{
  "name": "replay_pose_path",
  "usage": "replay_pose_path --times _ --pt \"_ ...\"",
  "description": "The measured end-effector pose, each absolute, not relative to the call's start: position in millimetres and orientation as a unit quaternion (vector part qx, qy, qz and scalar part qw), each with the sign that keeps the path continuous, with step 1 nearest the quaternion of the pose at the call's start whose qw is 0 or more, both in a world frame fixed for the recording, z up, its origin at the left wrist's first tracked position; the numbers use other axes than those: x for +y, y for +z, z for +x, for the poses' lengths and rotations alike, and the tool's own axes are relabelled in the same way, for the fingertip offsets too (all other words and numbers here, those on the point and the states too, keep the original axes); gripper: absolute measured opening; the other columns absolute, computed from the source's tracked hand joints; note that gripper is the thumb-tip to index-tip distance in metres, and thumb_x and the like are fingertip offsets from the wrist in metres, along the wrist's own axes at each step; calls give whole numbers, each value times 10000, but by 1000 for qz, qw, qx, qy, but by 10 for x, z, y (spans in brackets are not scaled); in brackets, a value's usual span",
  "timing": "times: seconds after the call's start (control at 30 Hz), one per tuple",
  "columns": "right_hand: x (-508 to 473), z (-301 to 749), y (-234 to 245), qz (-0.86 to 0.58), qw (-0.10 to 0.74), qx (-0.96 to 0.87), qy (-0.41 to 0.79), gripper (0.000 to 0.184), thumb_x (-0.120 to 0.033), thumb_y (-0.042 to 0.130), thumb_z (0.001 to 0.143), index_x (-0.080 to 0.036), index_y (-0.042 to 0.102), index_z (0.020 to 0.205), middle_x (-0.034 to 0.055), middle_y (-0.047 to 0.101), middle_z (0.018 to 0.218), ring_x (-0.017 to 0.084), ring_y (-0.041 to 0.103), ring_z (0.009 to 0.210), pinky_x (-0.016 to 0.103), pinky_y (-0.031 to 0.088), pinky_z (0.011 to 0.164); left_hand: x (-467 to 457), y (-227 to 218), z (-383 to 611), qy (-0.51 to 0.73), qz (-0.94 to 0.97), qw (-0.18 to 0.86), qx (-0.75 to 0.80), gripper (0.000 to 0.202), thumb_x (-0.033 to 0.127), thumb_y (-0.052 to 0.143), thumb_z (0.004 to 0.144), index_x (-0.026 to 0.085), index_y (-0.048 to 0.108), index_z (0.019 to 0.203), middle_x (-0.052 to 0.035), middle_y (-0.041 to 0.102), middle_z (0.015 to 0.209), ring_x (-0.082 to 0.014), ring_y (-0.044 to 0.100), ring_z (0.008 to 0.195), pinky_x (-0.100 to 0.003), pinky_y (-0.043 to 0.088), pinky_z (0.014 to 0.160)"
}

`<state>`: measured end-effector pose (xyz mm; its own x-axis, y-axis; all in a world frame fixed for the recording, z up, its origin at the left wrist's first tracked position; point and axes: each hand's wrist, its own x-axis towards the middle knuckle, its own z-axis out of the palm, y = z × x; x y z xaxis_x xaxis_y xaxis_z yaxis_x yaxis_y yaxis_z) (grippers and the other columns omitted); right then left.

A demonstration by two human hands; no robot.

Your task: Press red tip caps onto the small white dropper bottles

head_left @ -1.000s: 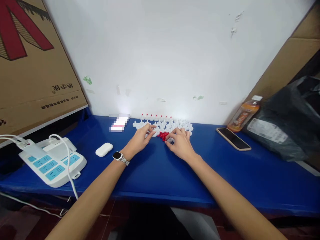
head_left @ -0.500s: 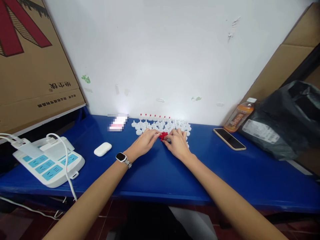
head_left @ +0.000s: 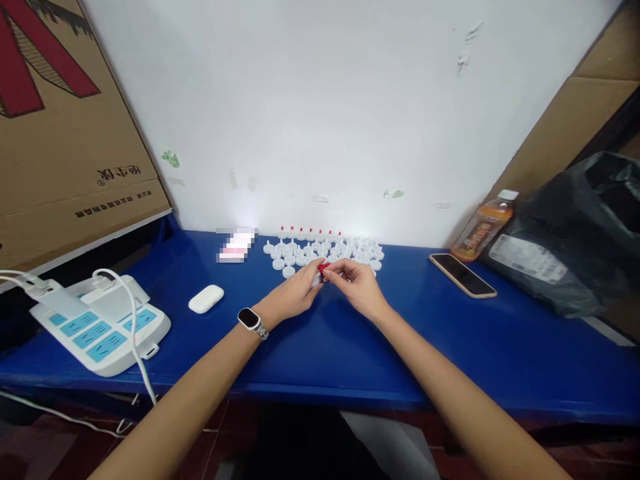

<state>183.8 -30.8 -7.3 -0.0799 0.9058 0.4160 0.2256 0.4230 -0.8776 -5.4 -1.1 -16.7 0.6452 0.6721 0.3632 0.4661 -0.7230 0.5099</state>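
Here, red pieces (head_left: 323,269) between left fingers (head_left: 310,271), grip unclear, and right fingers (head_left: 339,280), pinched together.

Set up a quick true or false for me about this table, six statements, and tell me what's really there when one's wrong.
1. The watch is on the left wrist. True.
2. The phone lies to the left of both hands. False: it lies to the right of the right hand.
3. A row of red-tipped white pieces stands near the wall. True.
4. The left hand is far from the red pieces. False: both hands are close together at them.
5. The power strip is left of the white case. True.
6. The drink bottle has a red cap. False: its cap is white.
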Motion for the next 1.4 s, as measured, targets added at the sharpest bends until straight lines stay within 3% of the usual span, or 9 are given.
replay_pose_path --times 0.43,0.7,0.83,0.93,1.0,1.23,1.4 --pt "-275 1768 -197 -417 523 -665 332 234 -429 681 838 -198 664 807 12 667 759 149 560 676 294 456 660 -35 -273 -12 276 887 176 326 631 302 438 975 176 222 1555 -186 422 1542 -287 439 1422 -474 392 1171" --pt "-292 1725 -182 -409 502 -690 323 235 -389 633 869 -200 588 737 -2 608 727 150 544 681 299 450 680 -39 -308 -17 250 880 233 330 714 285 436 973 209 93 1594 -181 504 1476 -278 483 1388 -467 412 1136" --pt "-305 1702 -170 -411 510 -689 309 220 -387 634 880 -201 588 771 0 619 743 150 559 688 300 456 692 -14 -236 7 277 875 246 313 643 257 448 968 220 195 1558 -151 587 1374 -257 557 1299 -422 453 1079" --pt "-301 1705 -140 -419 556 -648 310 271 -450 660 863 -203 585 785 9 633 738 156 584 695 301 469 690 15 -136 3 327 860 234 315 438 337 504 969 222 450 1388 -92 664 1154 -213 657 1007 -355 528 904" --pt "-292 1719 -111 -413 592 -607 332 327 -500 701 821 -204 575 766 12 639 713 157 593 676 298 473 672 27 -72 -27 353 857 209 312 347 407 549 956 219 561 1246 -64 643 1061 -173 627 846 -316 534 792" --pt "-307 1730 -99 -413 602 -590 345 316 -478 723 818 -195 595 761 19 650 704 152 589 656 287 449 637 -41 67 -108 334 898 73 278 286 362 529 976 231 622 1213 -95 526 1154 -197 568 1008 -354 510 886" --pt "-358 1716 -88 -422 577 -629 305 249 -426 663 883 -193 619 804 20 656 747 153 582 690 292 450 673 -37 54 -18 370 879 94 285 219 329 541 971 220 726 1009 -77 552 1055 -177 574 949 -334 508 853"
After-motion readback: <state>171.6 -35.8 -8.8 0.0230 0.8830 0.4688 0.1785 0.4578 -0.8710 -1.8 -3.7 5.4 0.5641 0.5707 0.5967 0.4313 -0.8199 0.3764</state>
